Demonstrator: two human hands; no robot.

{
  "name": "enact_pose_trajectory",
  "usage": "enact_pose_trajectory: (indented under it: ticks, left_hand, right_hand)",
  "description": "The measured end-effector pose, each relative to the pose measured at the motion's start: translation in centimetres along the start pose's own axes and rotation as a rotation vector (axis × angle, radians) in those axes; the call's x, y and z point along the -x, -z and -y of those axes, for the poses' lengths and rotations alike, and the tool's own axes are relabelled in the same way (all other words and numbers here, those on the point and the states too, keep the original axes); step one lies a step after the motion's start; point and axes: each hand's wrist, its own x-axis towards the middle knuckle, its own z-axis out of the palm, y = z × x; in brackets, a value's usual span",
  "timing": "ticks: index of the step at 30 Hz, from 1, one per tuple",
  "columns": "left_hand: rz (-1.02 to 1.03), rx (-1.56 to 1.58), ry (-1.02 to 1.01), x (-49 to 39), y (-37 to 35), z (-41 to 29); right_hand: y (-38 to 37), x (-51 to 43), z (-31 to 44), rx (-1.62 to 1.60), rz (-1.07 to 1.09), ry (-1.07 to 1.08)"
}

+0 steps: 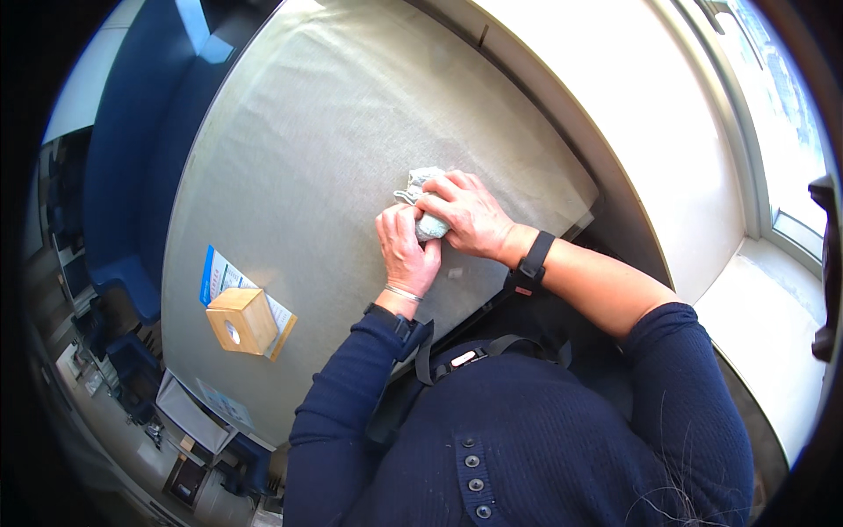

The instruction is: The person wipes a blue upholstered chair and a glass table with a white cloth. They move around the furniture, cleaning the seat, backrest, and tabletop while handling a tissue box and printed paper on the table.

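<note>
A pale, greenish-white cloth point(432, 226) is bunched up between both hands above the near part of the covered table point(296, 165). My left hand point(405, 244) grips its left side, with fingers curled and thumb pressed in from below. Across the top and right side of the same cloth lies my right hand point(471, 214), its fingers bent around it. A loose, crumpled end point(425, 176) sticks out beyond the fingers on the far side. Much of the cloth is hidden by the hands.
A wooden tissue box point(244, 321) stands at the left on a printed sheet point(227, 273). Another printed sheet point(224, 402) lies by the table's lower left edge. Beyond the left edge is a blue bench seat point(132, 197). A pale ledge point(632, 118) and window point(784, 132) border the right.
</note>
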Motion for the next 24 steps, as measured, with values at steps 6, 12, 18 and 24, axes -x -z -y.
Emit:
enact_pose_trajectory:
  ticks: [6,12,18,24]
  left_hand:
    - [-0.146,-0.018,-0.075,-10.8,-1.1,3.6]
    - [-0.121,-0.105,-0.111,-10.0,-3.4,1.8]
    - [0.037,0.046,-0.144,-2.7,-3.5,-2.4]
    - [-0.063,0.121,-0.211,-13.5,-6.9,-1.1]
  right_hand:
    - [1.0,-9.3,-3.9,0.020,-0.237,-0.055]
    - [1.4,-6.8,-4.3,-0.013,-0.207,-0.156]
    - [2.9,1.7,-2.8,-0.036,-0.159,-0.117]
    - [5.3,-5.1,-8.3,0.111,-0.413,-0.092]
